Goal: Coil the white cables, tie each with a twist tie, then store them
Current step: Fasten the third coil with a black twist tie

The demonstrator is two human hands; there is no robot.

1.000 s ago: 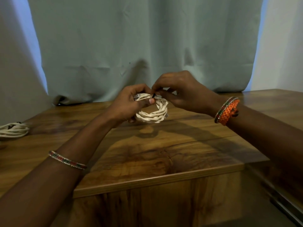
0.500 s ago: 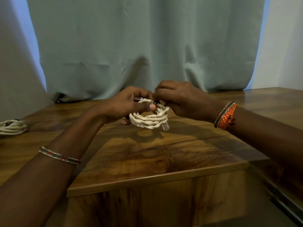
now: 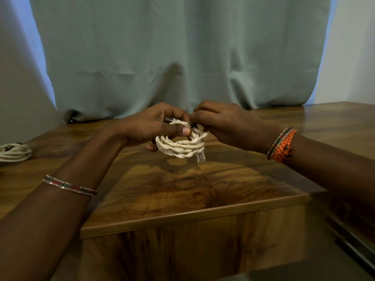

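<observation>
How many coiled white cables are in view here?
2. One coil is held above the table between the left hand and right hand; another coil lies at the table's far left, cut off by the frame edge.

the far side of the coil (image 3: 182, 146) is hidden behind the left hand (image 3: 150, 126) and right hand (image 3: 227, 123). a dark bit at the fingers (image 3: 195, 118), perhaps the tie (image 3: 193, 126), is too small to tell. a second coil (image 3: 14, 152) is cut off by the left edge. both forearms run out of frame.
</observation>
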